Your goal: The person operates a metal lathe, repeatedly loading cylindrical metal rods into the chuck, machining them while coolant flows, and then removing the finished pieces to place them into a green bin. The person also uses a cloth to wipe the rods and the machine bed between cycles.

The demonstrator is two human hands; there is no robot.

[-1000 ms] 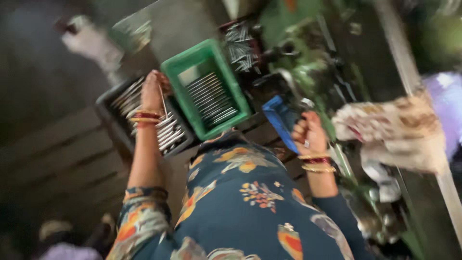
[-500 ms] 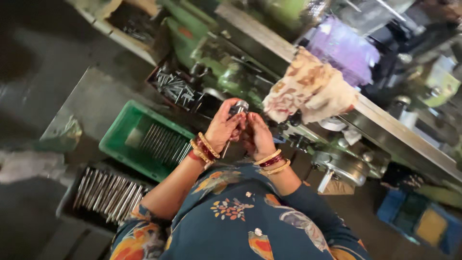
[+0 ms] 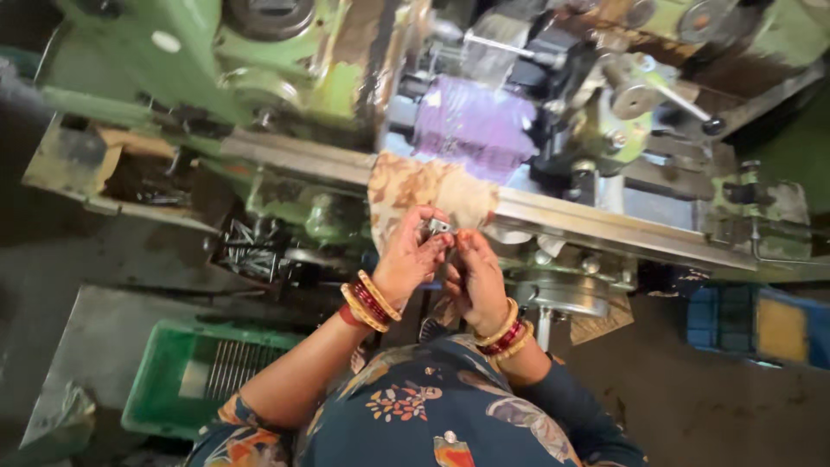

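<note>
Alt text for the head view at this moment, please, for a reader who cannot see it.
Seen from above, a person's left hand and right hand meet around a small metal part held in the fingers, in front of a green machine draped with a patterned cloth. A green crate of metal rods sits on the floor at lower left.

— What carries everything here?
— A green lathe (image 3: 285,78) with a long metal rail (image 3: 605,227); a patterned cloth (image 3: 415,192) drapes over it.
— And the floor (image 3: 692,406)?
— A green crate (image 3: 164,380) of metal rods and a blue crate (image 3: 735,322) sit there.
</note>
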